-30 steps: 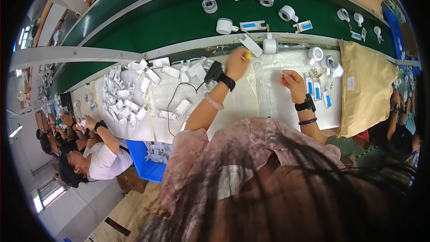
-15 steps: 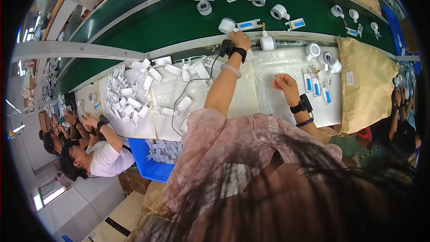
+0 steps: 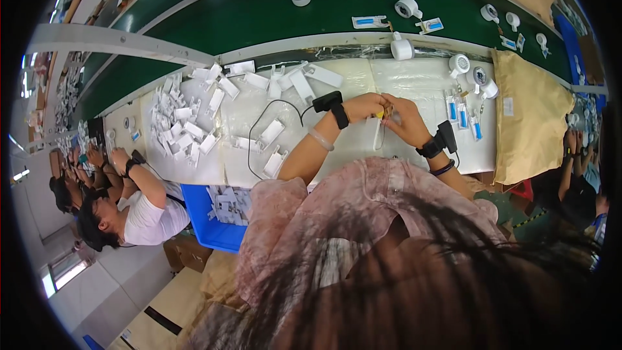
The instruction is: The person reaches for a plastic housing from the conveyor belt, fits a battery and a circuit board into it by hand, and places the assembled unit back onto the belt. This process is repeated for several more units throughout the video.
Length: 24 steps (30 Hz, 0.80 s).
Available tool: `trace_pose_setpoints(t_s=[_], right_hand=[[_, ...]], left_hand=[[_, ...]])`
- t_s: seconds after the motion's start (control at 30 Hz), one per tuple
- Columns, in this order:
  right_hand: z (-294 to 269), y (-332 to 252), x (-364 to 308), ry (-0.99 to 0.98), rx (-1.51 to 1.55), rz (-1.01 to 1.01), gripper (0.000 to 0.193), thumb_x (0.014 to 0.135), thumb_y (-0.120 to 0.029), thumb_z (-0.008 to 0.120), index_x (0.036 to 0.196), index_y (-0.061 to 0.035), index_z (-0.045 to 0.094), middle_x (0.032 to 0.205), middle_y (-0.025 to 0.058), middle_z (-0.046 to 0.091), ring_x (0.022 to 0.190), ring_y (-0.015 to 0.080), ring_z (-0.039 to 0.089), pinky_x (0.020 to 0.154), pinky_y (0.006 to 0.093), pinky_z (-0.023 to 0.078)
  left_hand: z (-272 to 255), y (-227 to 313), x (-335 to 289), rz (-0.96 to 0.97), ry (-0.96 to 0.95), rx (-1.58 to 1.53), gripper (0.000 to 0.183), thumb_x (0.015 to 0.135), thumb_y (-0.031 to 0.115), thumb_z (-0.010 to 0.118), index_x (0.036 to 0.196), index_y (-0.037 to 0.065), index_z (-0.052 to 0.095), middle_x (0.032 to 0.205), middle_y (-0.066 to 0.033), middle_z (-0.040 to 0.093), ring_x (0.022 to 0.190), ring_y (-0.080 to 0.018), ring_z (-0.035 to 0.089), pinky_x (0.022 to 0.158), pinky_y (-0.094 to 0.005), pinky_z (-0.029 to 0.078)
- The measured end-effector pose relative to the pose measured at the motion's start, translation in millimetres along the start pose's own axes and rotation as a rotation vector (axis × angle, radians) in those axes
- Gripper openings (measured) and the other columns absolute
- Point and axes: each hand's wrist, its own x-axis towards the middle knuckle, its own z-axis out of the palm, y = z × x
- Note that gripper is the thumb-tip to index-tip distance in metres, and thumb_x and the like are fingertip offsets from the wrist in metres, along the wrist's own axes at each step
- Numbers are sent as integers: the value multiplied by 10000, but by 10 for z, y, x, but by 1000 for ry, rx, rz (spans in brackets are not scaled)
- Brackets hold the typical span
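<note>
My left hand [image 3: 367,107] and my right hand [image 3: 408,123] meet over the near side of the worktable, fingertips pinched together. Between them shows a small part with a yellow bit [image 3: 380,114] and a narrow white strip [image 3: 378,136] hanging below; the fingers hide the rest, so its kind is unclear. Just beyond, a white round-headed device [image 3: 402,48] sits at the belt's edge, near a white holder with a blue insert [image 3: 370,22]. To the right of my right hand lie more round-headed devices [image 3: 459,64] and several blue-insert holders [image 3: 462,115].
White plastic housings [image 3: 184,126] are heaped at left. A green conveyor belt [image 3: 246,26] with more devices runs along the far side. Brown paper [image 3: 528,123] covers the right end. A blue bin [image 3: 206,220] stands below left; a co-worker [image 3: 149,214] sits beyond it. A black cable [image 3: 251,139] crosses the table.
My left hand has drawn back from the belt to meet my right hand. The white round-headed device it was touching no longer shows at that spot. The view has shifted slightly.
</note>
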Motion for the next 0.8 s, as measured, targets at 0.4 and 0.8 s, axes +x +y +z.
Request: trace_pose_setpoints(t_s=[0.4,0.8], right_hand=[[99,143,-342,-183,618,408,248,975,-220,543,943,15,613,781,79,625,716,148,566,693,285,472],[-731,168,-422,-199,467,371,171,919,-162,607,930,7,583,733,105,623,588,142,563,557,295,438]], left_hand=[[470,126,-186,49,454,-265,398,867,104,556,1248,26,471,1124,-65,554,951,-134,567,858,-260,458],[1207,171,-70,37,346,-119,350,941,141,504,1261,8,454,1114,-77,579,949,-138,581,841,-301,514]])
